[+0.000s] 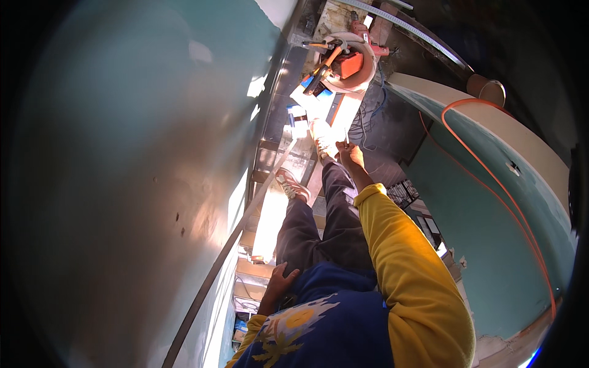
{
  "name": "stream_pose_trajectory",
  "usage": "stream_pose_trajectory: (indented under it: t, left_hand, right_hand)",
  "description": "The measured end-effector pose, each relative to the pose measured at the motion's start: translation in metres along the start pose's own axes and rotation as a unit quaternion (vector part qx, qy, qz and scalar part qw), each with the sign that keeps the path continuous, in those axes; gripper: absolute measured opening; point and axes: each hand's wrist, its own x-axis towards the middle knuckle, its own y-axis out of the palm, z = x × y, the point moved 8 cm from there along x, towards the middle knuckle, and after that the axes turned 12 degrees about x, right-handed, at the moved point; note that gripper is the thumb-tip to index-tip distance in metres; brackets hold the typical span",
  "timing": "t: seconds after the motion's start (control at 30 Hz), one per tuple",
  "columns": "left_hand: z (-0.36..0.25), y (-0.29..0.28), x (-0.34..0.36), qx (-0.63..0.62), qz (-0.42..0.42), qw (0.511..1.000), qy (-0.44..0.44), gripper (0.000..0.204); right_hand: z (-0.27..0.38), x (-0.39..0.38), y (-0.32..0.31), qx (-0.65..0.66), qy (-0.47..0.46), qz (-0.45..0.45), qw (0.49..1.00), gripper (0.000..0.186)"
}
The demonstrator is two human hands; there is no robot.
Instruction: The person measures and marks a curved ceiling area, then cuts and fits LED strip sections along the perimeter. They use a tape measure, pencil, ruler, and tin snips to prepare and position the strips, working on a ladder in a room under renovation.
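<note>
My right hand (351,156) is stretched out beside my forward shoe (323,138), its fingers pinched together. A thin, pale sliver shows above the fingertips, too small and glare-washed to name. My left hand (280,288) lies against my upper thigh, fingers spread a little and nothing seen in them. Beyond my feet stands a round bucket (370,69), holding a hammer (332,60) and an orange-red case (350,65). A red power drill (361,30) lies behind the bucket. A small blue-and-white box (298,118) sits left of my forward shoe.
My feet are on a narrow walkway of boards, with steps (256,268) below. A long rail (216,265) slants along the left, by a teal wall (123,153). An orange hose (491,178) drapes over the curved partition (491,245) at right. Dark cables (368,119) lie near the bucket.
</note>
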Motion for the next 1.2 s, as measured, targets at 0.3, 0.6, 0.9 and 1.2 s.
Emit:
stream_pose_trajectory:
  t: [0.3,0.6,0.9,1.2]
  left_hand:
    - [0.044,0.019,0.005,0.024,0.025,0.999,0.006,0.088]
    - [0.066,0.024,-0.001,-0.026,-0.001,0.999,0.043,0.084]
    - [0.056,0.016,-0.011,-0.070,-0.106,0.989,0.077,0.088]
    - [0.026,0.001,-0.024,-0.161,-0.308,0.936,0.049,0.076]
  right_hand:
    - [-0.023,-0.043,-0.003,0.013,0.007,0.000,1.000,0.033]
    - [-0.028,-0.088,0.030,0.026,-0.002,0.041,0.999,0.038]
    - [-0.001,-0.096,0.029,-0.152,-0.158,0.079,0.972,0.027]
    - [0.124,-0.091,0.015,-0.176,-0.268,0.241,0.916,0.037]
